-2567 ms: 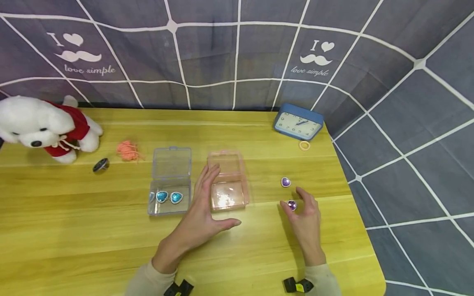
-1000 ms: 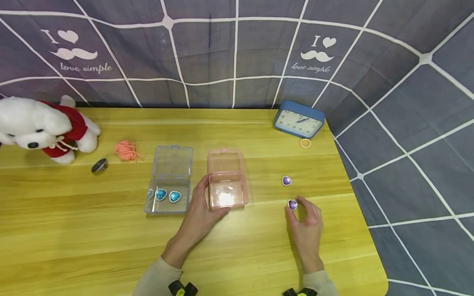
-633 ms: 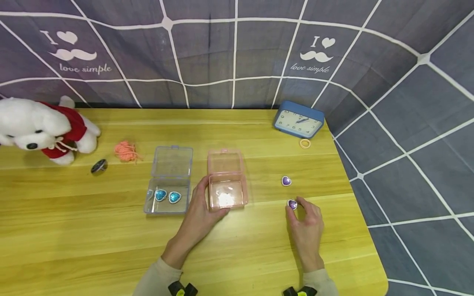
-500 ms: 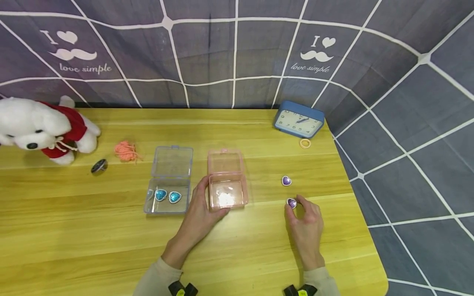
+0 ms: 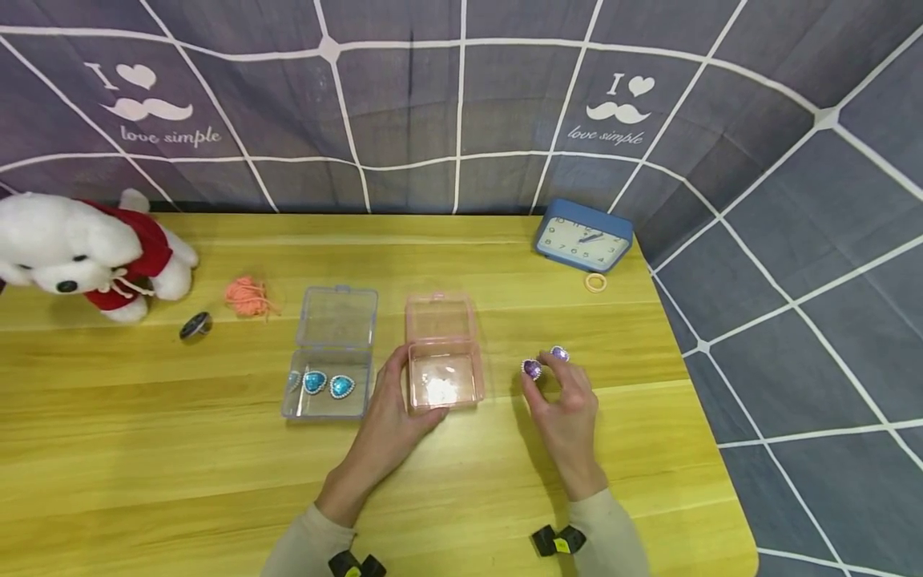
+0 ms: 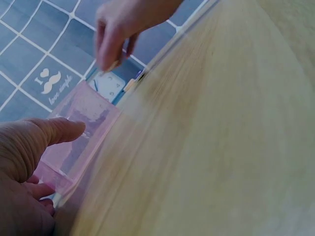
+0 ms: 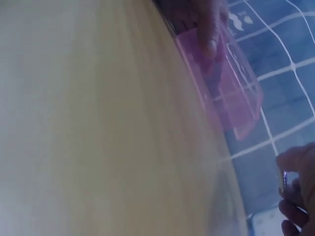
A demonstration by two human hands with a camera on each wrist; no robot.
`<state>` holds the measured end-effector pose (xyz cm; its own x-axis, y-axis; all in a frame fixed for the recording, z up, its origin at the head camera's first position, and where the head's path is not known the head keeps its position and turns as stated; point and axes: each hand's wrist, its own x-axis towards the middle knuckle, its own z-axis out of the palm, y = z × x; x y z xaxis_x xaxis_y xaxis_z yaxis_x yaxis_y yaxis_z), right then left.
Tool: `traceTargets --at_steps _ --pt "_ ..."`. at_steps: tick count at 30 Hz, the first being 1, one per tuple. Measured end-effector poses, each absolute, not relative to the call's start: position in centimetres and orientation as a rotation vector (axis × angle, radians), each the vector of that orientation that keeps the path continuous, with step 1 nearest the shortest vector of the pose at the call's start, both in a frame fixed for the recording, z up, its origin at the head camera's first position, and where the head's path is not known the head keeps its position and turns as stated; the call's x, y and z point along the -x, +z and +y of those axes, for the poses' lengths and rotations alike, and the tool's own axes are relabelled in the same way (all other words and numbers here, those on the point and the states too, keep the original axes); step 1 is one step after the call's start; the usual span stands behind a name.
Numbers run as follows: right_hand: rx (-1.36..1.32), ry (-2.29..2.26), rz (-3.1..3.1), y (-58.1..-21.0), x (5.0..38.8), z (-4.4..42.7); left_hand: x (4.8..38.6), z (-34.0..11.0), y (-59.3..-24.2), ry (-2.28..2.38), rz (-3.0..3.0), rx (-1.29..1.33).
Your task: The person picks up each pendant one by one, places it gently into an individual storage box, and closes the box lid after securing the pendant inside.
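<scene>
Above the yellow wood-grain table (image 5: 461, 513), our right hand (image 5: 566, 409) pinches a purple heart-shaped gem (image 5: 531, 369) with a pale beaded rim between thumb and forefinger. Just past that forefinger a second purple gem (image 5: 559, 353) lies on the wood. To the left of the held gem and apart from it, our left hand (image 5: 392, 421) grips an open, transparent pink plastic box (image 5: 445, 373), fingers along its left wall, thumb at its near edge; we see its lid folded back, away from us. Just left of this hand sits an open, transparent bluish plastic box (image 5: 332, 407) with two turquoise heart-shaped gems (image 5: 314, 382) inside. Farther out beyond the left hand we find a coral yarn ball (image 5: 248, 297), a small dark round object (image 5: 196, 324) that we cannot identify and a white plush dog (image 5: 101, 252) in red. Well beyond the right hand stands a blue rectangular clock (image 5: 584, 243), a small pale ring (image 5: 595, 282) just before it.
</scene>
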<state>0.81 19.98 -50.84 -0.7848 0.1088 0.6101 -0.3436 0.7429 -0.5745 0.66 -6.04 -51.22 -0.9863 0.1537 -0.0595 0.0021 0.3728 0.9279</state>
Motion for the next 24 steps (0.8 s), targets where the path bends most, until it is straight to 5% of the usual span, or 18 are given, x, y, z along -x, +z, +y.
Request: traceTargets --at_steps 24 --pt "-0.595 0.992 -2.36 -49.1 3.2 12.2 -0.8 -6.0 -51.3 1.658 2.542 -0.152"
